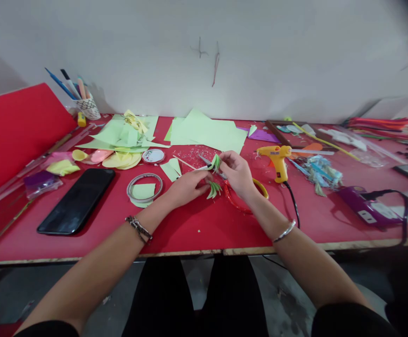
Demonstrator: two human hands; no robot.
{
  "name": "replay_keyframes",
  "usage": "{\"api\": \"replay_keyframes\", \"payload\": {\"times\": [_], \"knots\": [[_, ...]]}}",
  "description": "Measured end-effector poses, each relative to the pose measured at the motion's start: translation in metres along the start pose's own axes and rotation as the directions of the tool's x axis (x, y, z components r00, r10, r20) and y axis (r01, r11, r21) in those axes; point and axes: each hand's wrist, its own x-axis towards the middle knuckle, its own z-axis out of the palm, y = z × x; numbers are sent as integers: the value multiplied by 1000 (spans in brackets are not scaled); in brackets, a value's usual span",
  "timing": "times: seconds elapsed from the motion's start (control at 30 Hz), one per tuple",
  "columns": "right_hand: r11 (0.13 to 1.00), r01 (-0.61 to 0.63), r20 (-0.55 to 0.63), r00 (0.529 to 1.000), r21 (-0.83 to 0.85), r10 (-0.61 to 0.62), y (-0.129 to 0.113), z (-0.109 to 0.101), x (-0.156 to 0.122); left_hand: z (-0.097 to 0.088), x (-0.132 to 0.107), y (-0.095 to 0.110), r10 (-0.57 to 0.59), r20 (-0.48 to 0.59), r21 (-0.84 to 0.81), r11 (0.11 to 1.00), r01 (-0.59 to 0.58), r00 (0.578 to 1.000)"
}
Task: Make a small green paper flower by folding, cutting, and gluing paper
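Note:
My left hand [189, 188] and my right hand [237, 172] work close together above the red tabletop. The fingers of my right hand pinch a curled, fringed green paper piece [215, 163]. Another fringed green paper piece [213, 189] sticks out from the closed fingers of my left hand. Whether the two pieces join is hidden by my fingers. A thin pointed grey blade [204, 160] and a wooden stick [184, 162] lie just behind my hands. Below my right wrist rests an orange-red ring [239, 204], and a yellow hot glue gun [277, 161] lies to its right.
Green paper sheets [207, 133] lie at the back. On the left are a black phone [77, 201], a tape roll [130, 192] and a cup of pens [88, 107]. Blue tassels [319, 172] and a purple device [365, 206] lie right; the glue gun's cord [293, 199] hangs over the edge.

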Motion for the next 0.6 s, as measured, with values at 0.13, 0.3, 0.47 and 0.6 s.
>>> {"api": "replay_keyframes", "payload": {"times": [0.13, 0.3, 0.47, 0.6], "knots": [[1000, -23, -4, 1000, 21, 23, -1, 0, 1, -4, 1, 0, 34, -6, -31, 999, -34, 999], [1000, -27, -7, 1000, -4, 27, -1, -1, 2, -19, -2, -7, 77, -27, 167, 983, -72, 997], [988, -28, 184, 981, -150, 56, 2, 0, -1, -41, -8, -12, 55, -15, 336, 941, -47, 998], [965, 25, 334, 940, -260, 65, 7, 2, -4, -45, -10, -12, 52, 57, 350, 934, -69, 997]]}}
